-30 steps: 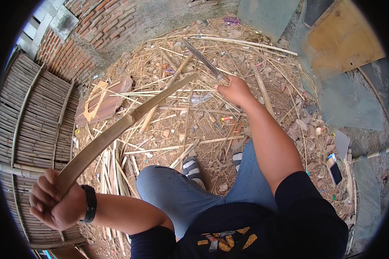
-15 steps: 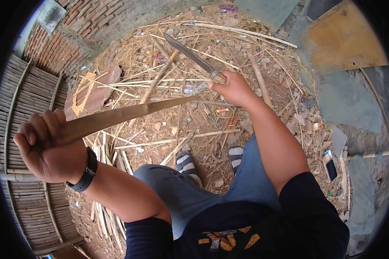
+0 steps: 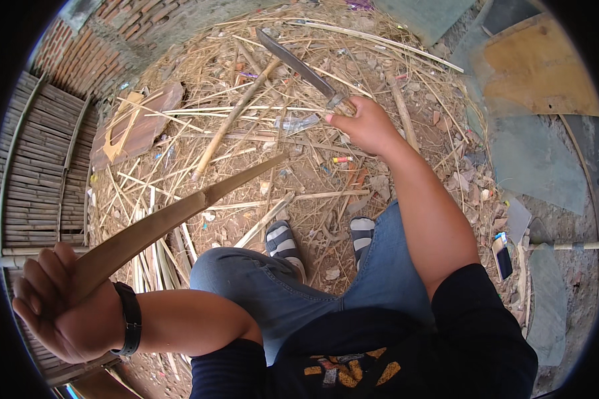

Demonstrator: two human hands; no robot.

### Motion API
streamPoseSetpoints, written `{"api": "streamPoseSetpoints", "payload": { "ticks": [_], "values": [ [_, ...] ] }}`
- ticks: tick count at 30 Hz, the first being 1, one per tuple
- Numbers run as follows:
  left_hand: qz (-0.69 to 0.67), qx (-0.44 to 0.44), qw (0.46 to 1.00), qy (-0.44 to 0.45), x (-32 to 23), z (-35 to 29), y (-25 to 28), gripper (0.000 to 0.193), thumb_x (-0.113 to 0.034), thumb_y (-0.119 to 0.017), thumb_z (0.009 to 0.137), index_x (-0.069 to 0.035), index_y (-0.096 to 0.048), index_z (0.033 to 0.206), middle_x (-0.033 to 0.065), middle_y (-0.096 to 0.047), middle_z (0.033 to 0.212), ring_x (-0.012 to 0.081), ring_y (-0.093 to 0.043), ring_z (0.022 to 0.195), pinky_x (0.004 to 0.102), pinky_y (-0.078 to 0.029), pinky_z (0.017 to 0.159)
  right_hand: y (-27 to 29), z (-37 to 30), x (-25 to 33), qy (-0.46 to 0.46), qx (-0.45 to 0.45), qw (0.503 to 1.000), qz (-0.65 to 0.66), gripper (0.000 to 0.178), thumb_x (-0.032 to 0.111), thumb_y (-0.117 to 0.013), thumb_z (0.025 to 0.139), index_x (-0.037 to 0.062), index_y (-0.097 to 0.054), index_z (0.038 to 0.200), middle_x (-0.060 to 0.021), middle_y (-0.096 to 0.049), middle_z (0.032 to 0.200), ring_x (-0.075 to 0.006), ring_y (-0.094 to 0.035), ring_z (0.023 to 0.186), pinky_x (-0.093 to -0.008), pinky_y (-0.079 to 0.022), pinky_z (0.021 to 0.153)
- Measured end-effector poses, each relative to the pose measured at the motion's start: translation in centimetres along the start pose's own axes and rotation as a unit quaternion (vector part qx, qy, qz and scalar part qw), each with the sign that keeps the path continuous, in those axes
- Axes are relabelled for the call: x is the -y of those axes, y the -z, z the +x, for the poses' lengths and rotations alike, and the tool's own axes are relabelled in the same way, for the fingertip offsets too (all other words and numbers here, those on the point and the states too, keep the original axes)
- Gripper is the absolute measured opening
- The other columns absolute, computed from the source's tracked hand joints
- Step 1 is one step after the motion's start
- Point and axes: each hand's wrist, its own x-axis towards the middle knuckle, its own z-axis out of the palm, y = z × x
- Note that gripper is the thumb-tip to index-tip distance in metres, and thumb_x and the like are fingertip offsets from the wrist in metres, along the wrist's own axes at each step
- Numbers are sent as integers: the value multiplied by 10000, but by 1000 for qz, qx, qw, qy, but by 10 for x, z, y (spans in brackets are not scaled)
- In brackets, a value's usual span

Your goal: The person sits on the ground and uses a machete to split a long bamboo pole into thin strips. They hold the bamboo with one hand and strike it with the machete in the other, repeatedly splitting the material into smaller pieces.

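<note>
My left hand (image 3: 70, 306), with a dark watch on its wrist, is closed around the near end of a long split bamboo strip (image 3: 173, 216). The strip slants up and away to the right, with a node partway along and a narrower far end in the air. My right hand (image 3: 369, 126) grips the wooden handle of a machete (image 3: 299, 70). Its dark blade points to the far left, apart from the bamboo. Below the strip, my sandalled feet rest on the littered ground.
Thin bamboo slivers (image 3: 156, 256) lie heaped at the left, beside a bamboo-slat wall (image 3: 36, 159). A brown board (image 3: 146, 123) and a round pole (image 3: 236, 120) lie ahead. At the right are a phone (image 3: 503, 258) and grey sheets (image 3: 539, 159). A brick wall (image 3: 86, 60) stands at the far left.
My left hand has lowered toward me, and the bamboo strip now tilts more steeply, its far end shifted slightly left. The machete stays in my right hand, nearly still.
</note>
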Motion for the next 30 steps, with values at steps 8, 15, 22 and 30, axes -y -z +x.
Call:
{"api": "streamPoseSetpoints", "payload": {
  "ticks": [8, 15, 22, 30],
  "values": [
    [7, -6, 1000, 8, 19, 1, -1, 325, -276, -511, 985, -138, -393, 715, 2, -280, 622, 145, -250, 570, 326, -230, 589, -11, -11, 14, -5, 51, 998, 32, 415, 324, -760, 878, -6, -654, 1107, -11, -582, 665, -105, -487, 534, -292, -389, 520],
    [14, -26, 999, -25, 39, 22, 11, 329, -308, -531, 1000, -128, -416, 750, -11, -291, 615, 125, -257, 547, 300, -247, 553, -81, -72, 66, 50, 238, 963, 120, 379, 278, -748, 893, -8, -594, 1087, -20, -591, 711, -124, -569, 593, -328, -479, 575],
    [93, -89, 991, -32, 56, 58, 2, 331, -282, -495, 1012, -119, -418, 735, -9, -277, 628, 133, -252, 561, 304, -261, 560, -175, -85, 84, 128, 169, 974, 74, 385, 207, -700, 871, -36, -549, 1127, -206, -639, 766, -326, -664, 692, -425, -506, 633],
    [16, -33, 999, 8, 55, 74, 39, 316, -272, -514, 995, -130, -441, 722, -12, -297, 624, 125, -261, 556, 307, -265, 573, -184, -71, 75, 89, 185, 978, 37, 385, 182, -698, 834, -24, -542, 1120, -236, -641, 766, -376, -668, 711, -462, -500, 649]
  ]
}}
